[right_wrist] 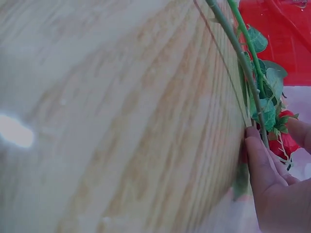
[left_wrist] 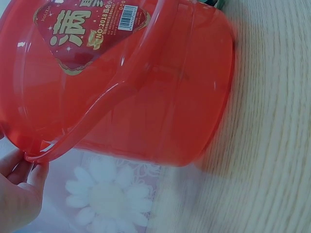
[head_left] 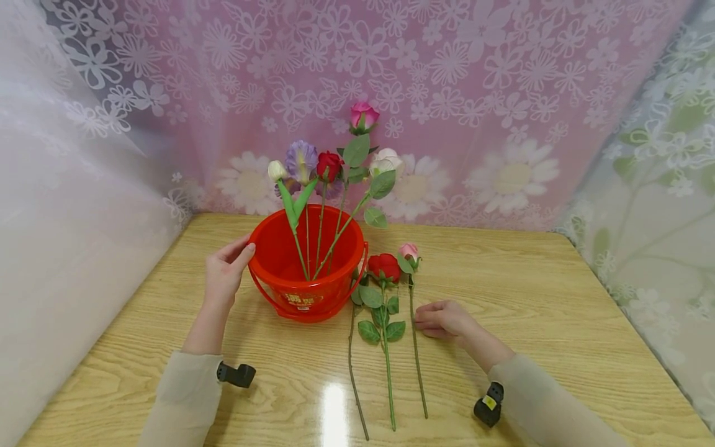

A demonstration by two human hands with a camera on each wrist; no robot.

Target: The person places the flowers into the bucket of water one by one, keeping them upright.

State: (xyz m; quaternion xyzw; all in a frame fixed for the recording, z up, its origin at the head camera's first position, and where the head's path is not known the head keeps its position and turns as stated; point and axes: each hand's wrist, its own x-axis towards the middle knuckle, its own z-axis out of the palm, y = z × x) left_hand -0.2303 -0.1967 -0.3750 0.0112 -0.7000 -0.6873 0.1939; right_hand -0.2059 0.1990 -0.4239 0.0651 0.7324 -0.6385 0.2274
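My left hand [head_left: 222,273] pinches the rim of a red plastic bucket [head_left: 307,301] at its left side, near the handle's hinge, as the left wrist view also shows. My right hand [head_left: 447,321] is beside the stem of a pink rose [head_left: 409,251] lying on the table. In the right wrist view its fingertips [right_wrist: 252,133] are right at that stem, while the thumb stands apart from them. Left of it lie a red flower [head_left: 384,267] with green leaves and another stem [head_left: 353,366], whose bloom is partly hidden by the bucket's handle.
Standing in the bucket are a white tulip [head_left: 276,171], a purple iris [head_left: 301,160], a red rose [head_left: 329,166], a tall pink rose [head_left: 364,115] and a white rose [head_left: 386,161]. Flowered curtains [head_left: 447,124] close off the back and sides of the wooden table [head_left: 503,267].
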